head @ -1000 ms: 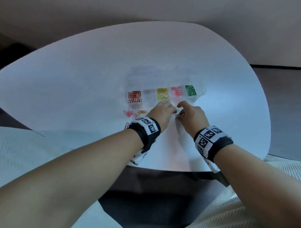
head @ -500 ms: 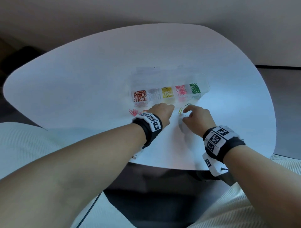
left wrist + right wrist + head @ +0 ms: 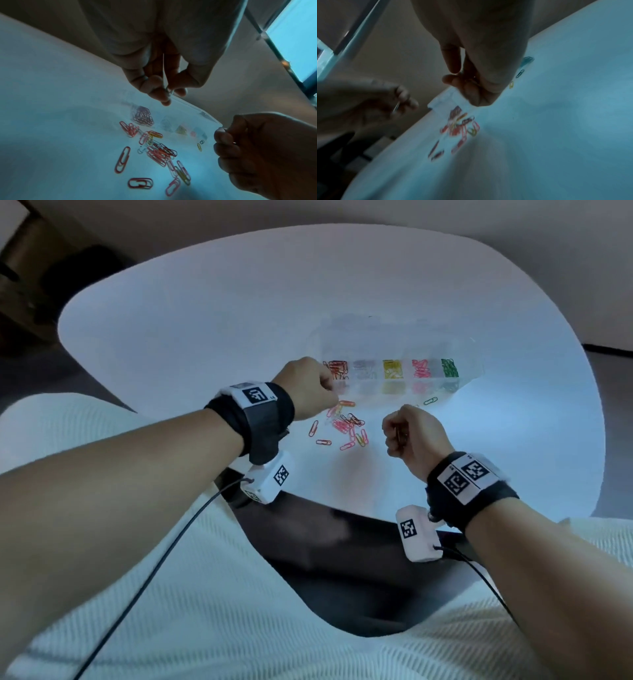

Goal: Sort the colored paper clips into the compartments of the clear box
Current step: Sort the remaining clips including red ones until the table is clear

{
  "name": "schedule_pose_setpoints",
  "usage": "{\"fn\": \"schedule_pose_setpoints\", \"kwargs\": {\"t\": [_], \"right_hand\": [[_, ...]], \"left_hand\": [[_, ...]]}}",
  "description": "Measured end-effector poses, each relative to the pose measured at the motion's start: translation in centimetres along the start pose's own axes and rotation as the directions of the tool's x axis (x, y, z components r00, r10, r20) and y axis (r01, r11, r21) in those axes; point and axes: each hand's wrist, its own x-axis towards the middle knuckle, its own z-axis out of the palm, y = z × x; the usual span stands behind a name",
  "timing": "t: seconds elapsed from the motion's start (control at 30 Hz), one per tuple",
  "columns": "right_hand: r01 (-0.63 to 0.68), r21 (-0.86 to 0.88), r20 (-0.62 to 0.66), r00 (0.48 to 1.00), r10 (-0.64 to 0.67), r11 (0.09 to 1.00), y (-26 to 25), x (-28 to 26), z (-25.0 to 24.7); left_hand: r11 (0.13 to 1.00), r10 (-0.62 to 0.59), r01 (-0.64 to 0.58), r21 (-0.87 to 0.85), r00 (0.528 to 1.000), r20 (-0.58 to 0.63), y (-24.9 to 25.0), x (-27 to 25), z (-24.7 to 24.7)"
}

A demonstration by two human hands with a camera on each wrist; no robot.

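The clear box (image 3: 472,361) lies across the white table with red, silver, yellow, pink and green clips in separate compartments. A loose pile of paper clips (image 3: 346,426), mostly pink and red, lies just in front of its left end. My left hand (image 3: 327,386) is raised at the box's left end and pinches a silvery clip (image 3: 169,90) between thumb and fingertips. My right hand (image 3: 394,436) hovers as a fist to the right of the pile, curled round a thin clip (image 3: 399,435) whose colour I cannot tell. The same right hand (image 3: 465,81) has its fingers curled in.
A single green clip (image 3: 430,401) and a yellow one (image 3: 199,147) lie on the table (image 3: 205,344) near the box's right half. The table's front edge curves in close to my lap. A dark cabinet (image 3: 20,285) stands at the far left.
Both hands have lifted off the table and moved apart: the left went to the box's left end, the right pulled back. The pile they covered is now in plain view.
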Motion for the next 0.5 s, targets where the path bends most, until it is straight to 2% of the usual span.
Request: {"fn": "schedule_pose_setpoints", "kwargs": {"t": [0.1, 0.17, 0.3, 0.43, 0.5], "right_hand": [[-0.006, -0.306, -0.074, 0.997, -0.018, 0.952, 1.5, -0.7, 1.3], [-0.006, -0.457, -0.112, 0.992, -0.051, 0.889, 2.5, -0.9, 1.9], [0.103, -0.636, -0.100, 0.972, -0.213, 0.765, 2.9, 0.0, 3.5], [0.142, -0.758, -0.095, 0.941, -0.323, 0.636, 1.2, 2.3, 5.3], [0.137, -0.793, -0.089, 0.938, -0.335, 0.593, 0.3, 3.1, 6.0]], "left_hand": [[0.992, 0.057, -0.064, 0.111, 0.996, 0.068, -0.7, 0.4, 0.3], [0.986, 0.038, -0.056, 0.155, 0.992, 0.118, -1.5, 0.9, 0.4], [0.984, -0.065, 0.044, 0.176, 0.991, 0.117, -3.8, 2.2, 0.3], [0.951, -0.048, 0.009, 0.308, 0.992, 0.119, -4.7, 2.7, 1.3], [0.936, -0.017, -0.033, 0.351, 0.990, 0.139, -4.6, 2.8, 2.2]]}}
